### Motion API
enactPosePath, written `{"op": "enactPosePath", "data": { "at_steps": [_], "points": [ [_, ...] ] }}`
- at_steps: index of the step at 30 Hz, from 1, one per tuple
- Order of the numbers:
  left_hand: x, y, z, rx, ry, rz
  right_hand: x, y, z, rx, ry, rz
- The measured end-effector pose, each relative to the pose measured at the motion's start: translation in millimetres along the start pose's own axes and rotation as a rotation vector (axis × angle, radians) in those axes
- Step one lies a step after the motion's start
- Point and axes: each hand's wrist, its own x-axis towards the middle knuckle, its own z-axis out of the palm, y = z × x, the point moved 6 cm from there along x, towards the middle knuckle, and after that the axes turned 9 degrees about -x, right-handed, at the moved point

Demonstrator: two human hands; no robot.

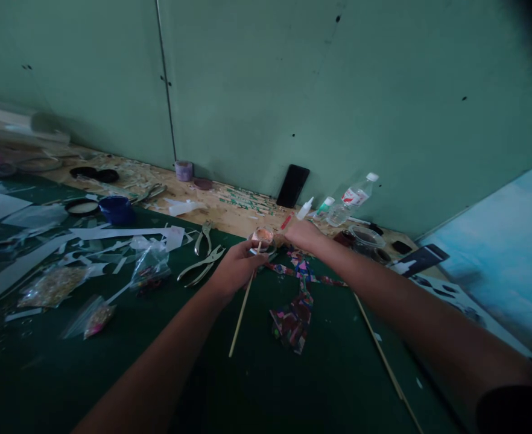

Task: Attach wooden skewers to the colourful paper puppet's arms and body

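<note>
My left hand [236,265] is closed around a small jar [262,239] with pale orange contents. A thin wooden stick [239,325] passes through the same hand, its lower end slanting toward me. My right hand [303,234] reaches out just right of the jar, fingers curled and partly hidden. At its fingertips is a small flat red piece [286,222], apparently gripped, too small to name. Below the hands, a patterned paper-like figure [295,316] in purple, pink and blue lies on the dark green mat, with narrow strips [332,281] spreading sideways.
Two pairs of pliers [202,264] lie left of my left hand. Bead bags [55,285], paper scraps and a blue pot [116,210] are farther left. Along the wall stand a phone [293,185], a glue bottle [305,208] and a plastic water bottle [350,202]. Another stick [381,346] lies at right.
</note>
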Motion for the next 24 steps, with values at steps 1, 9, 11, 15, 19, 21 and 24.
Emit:
{"op": "enactPosePath", "data": {
  "at_steps": [1, 9, 11, 15, 19, 21, 24],
  "points": [
    [0, -1, -0.3, -0.005, 0.004, -0.001, 1, -1, 0, -0.005, -0.011, -0.005],
    [-1, 1, -2.8, -0.018, 0.027, 0.015, 5, 4, -15, 0.088, -0.011, 0.077],
    [-1, 3, -4.4, -0.028, 0.044, 0.022, -10, 3, -27, 0.157, 0.037, 0.121],
    [-5, 5, -0.6, -0.104, 0.045, 0.021, -70, -26, -43, 0.379, 0.138, 0.154],
    [-14, 2, 20.5, -0.139, -0.064, -0.026, -128, -61, -41, 1.091, 0.333, 0.28],
    [-19, 1, 31.9, -0.094, -0.12, -0.032, -140, -70, -35, 1.258, 0.399, 0.332],
    [-22, -2, 40.3, -0.054, -0.131, -0.05, -143, -73, -27, 1.329, 0.437, 0.339]
  ]
}}
